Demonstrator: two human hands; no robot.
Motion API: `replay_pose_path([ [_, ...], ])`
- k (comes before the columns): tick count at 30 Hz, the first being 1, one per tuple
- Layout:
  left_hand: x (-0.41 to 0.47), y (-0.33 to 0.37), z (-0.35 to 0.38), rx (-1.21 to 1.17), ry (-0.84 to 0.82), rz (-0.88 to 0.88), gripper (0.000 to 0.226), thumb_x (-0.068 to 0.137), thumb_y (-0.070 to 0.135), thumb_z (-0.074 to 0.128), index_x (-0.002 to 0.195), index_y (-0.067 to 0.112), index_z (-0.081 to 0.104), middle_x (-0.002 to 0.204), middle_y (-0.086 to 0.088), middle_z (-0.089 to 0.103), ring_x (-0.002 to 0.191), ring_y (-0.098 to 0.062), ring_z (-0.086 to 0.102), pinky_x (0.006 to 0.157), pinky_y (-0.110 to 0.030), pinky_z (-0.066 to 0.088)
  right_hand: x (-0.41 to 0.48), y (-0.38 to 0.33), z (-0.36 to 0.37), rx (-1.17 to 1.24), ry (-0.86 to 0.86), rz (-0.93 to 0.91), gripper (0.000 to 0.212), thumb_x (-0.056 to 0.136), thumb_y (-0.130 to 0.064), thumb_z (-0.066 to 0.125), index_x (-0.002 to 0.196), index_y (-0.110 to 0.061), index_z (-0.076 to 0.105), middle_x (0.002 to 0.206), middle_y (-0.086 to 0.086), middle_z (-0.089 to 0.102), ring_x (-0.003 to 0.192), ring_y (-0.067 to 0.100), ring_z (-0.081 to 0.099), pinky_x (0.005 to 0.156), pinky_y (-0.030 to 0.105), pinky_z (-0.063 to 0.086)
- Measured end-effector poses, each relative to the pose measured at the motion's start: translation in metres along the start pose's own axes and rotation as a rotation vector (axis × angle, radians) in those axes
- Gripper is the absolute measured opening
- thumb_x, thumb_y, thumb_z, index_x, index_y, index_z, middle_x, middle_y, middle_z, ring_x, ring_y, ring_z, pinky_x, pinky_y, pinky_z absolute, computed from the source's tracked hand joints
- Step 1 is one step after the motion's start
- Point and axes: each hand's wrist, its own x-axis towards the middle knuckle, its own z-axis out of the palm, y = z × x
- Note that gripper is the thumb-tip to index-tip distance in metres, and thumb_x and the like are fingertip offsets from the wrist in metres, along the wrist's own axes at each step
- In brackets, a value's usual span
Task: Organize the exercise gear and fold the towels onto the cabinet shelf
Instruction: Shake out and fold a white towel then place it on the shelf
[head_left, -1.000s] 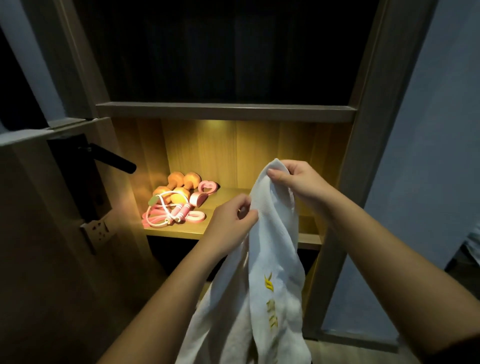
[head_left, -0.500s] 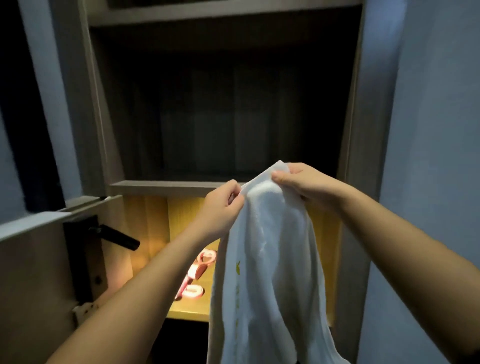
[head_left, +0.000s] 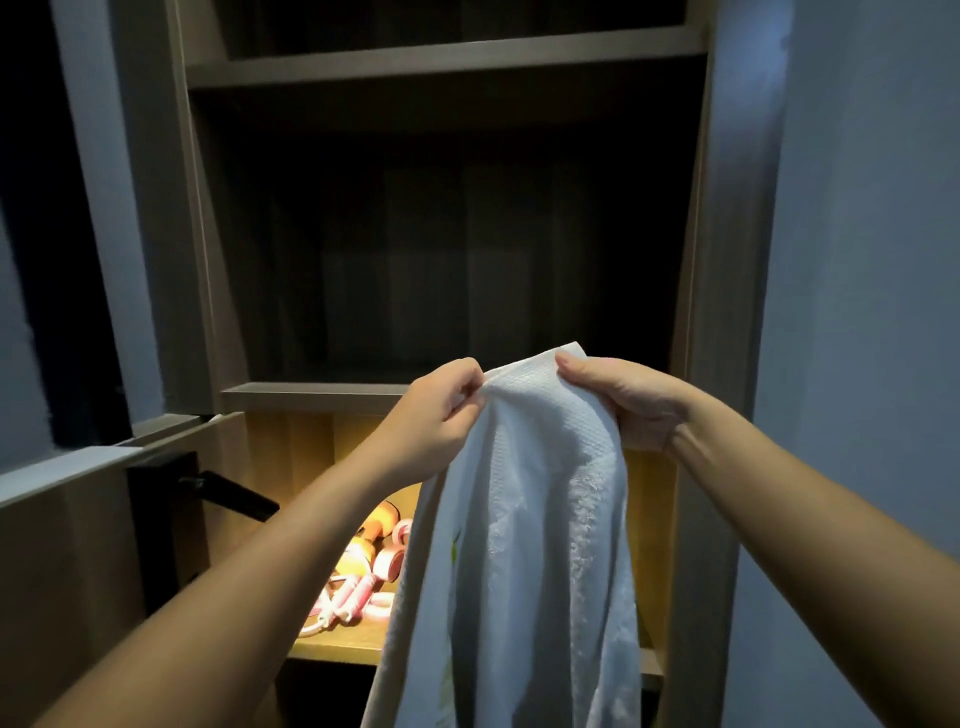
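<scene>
In the head view, a white towel (head_left: 524, 519) is held up in front of the cabinet (head_left: 696, 260). Its top edge is stretched between both hands just below the frame's centre, and the rest is left hanging toward 6 o'clock, past the bottom edge. The left hand (head_left: 441, 410) is closed on the top corner at 9 o'clock of the cloth, the hem pinched between thumb and curled fingers. The right hand (head_left: 623, 400) is clamped on the opposite corner at 3 o'clock, thumb laid on top and fingers curled beneath. Yellow marks (head_left: 456, 545) are seen on the towel's left fold. A lit shelf (head_left: 337, 647) is partly covered by the towel. On it, at 7 o'clock from the left hand, orange dumbbells (head_left: 383, 519) and a pink rope (head_left: 345, 597) are bunched together. A dark compartment (head_left: 457, 260) is seen at 12 o'clock above the hands. A black handle (head_left: 234, 496) on a door (head_left: 62, 545) is seen at 8 o'clock, and a blue-grey wall (head_left: 857, 312) at 3 o'clock.
</scene>
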Motion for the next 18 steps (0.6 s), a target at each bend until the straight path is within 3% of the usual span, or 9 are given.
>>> replay_pose_path([
  [6, -0.003, -0.010, -0.003, -0.058, -0.037, -0.075, 0.016, 0.098, 0.028, 0.055, 0.092, 0.014, 0.058, 0.085, 0.001, 0.061, 0.080, -0.014, 0.060, 0.063, -0.017, 0.045, 0.001, 0.003, 0.019, -0.092, 0.112, -0.189, 0.029, 0.097, -0.034, 0.056, 0.113, -0.011, 0.060, 0.100, 0.007, 0.068, 0.086, 0.017, 0.069, 0.072, 0.029, 0.059],
  [11, -0.032, -0.027, 0.017, -0.257, -0.203, -0.157, 0.025, 0.086, 0.042, 0.063, 0.085, 0.017, 0.064, 0.082, 0.006, 0.062, 0.085, -0.015, 0.063, 0.071, -0.024, 0.055, 0.014, 0.008, 0.035, -0.226, 0.457, -0.325, 0.024, 0.100, -0.037, 0.051, 0.109, -0.016, 0.058, 0.098, 0.003, 0.061, 0.089, 0.014, 0.062, 0.066, 0.023, 0.051],
  [15, -0.052, -0.043, 0.039, -0.153, -0.322, -0.169, 0.008, 0.084, 0.046, 0.065, 0.087, 0.040, 0.067, 0.087, 0.025, 0.063, 0.085, 0.004, 0.059, 0.061, -0.014, 0.051, 0.020, 0.011, 0.039, -0.219, 0.556, -0.332, 0.022, 0.101, -0.040, 0.049, 0.109, -0.020, 0.056, 0.098, 0.002, 0.060, 0.089, 0.015, 0.061, 0.067, 0.024, 0.050],
  [18, -0.062, -0.057, 0.054, -0.094, -0.350, -0.201, 0.006, 0.086, 0.039, 0.063, 0.086, 0.040, 0.069, 0.083, 0.022, 0.065, 0.075, 0.004, 0.059, 0.060, -0.016, 0.051, 0.022, 0.016, 0.036, -0.253, 0.631, -0.323, 0.023, 0.101, -0.040, 0.048, 0.112, -0.021, 0.055, 0.098, -0.001, 0.058, 0.090, 0.013, 0.059, 0.067, 0.022, 0.049],
])
